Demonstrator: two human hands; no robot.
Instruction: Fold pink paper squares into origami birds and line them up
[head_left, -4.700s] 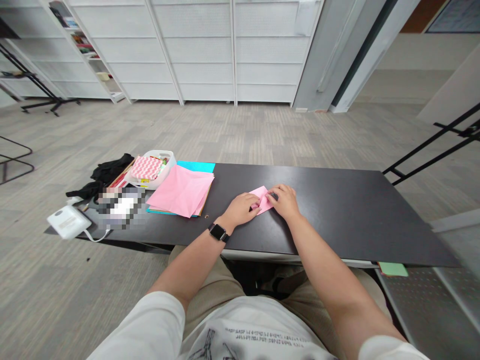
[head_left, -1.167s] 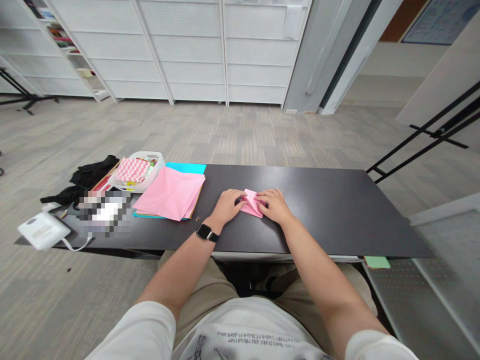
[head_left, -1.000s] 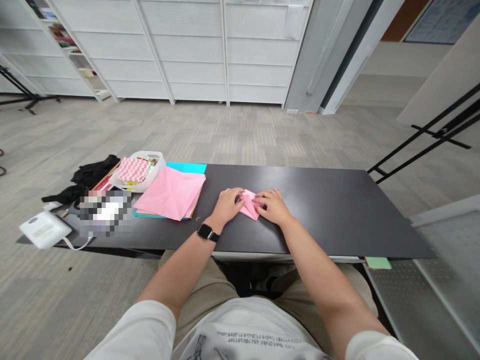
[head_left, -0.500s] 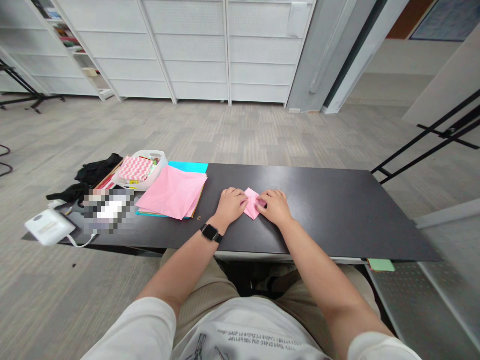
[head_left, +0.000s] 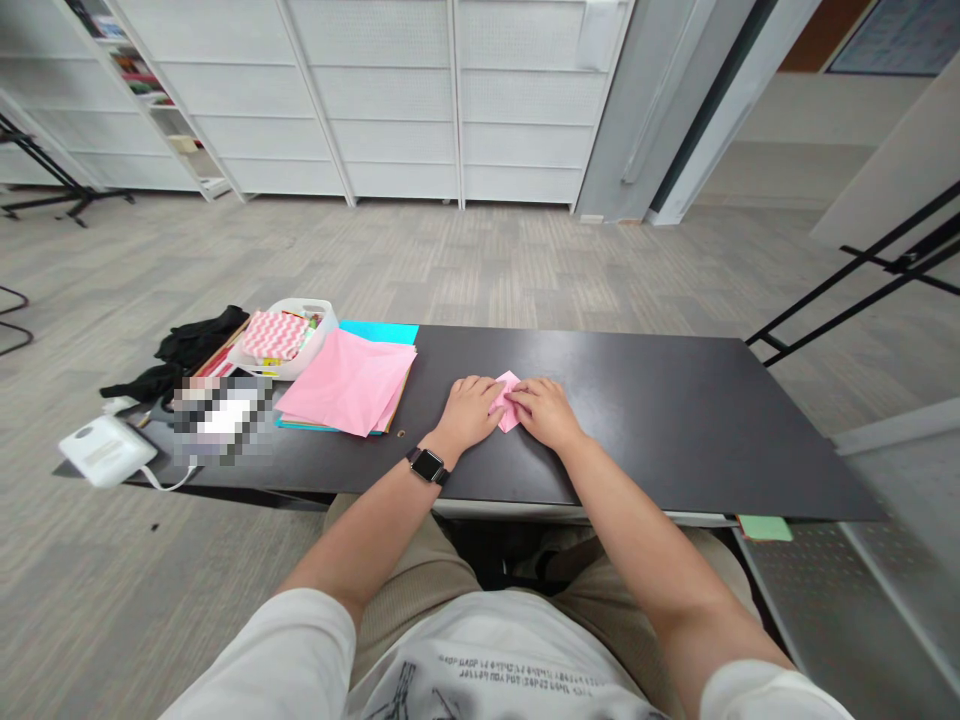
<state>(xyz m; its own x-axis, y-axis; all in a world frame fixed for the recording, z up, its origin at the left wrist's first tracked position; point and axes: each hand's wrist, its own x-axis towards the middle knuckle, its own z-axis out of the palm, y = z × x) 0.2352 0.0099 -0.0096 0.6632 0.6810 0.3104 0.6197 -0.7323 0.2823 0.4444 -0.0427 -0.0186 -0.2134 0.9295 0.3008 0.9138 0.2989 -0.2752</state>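
Left hand (head_left: 471, 412) and right hand (head_left: 548, 411), fingers curled, touch a folded pink paper (head_left: 509, 422) mid-surface (head_left: 660, 420); whether either grip pinches it cannot be told. The paper's corners point far and near, its visible length likewise.

Just one camera, head-worn
Close over the lap (head_left: 409, 570), it faces forward and down, across the surface (head_left: 675, 420) to white panels (head_left: 382, 90).
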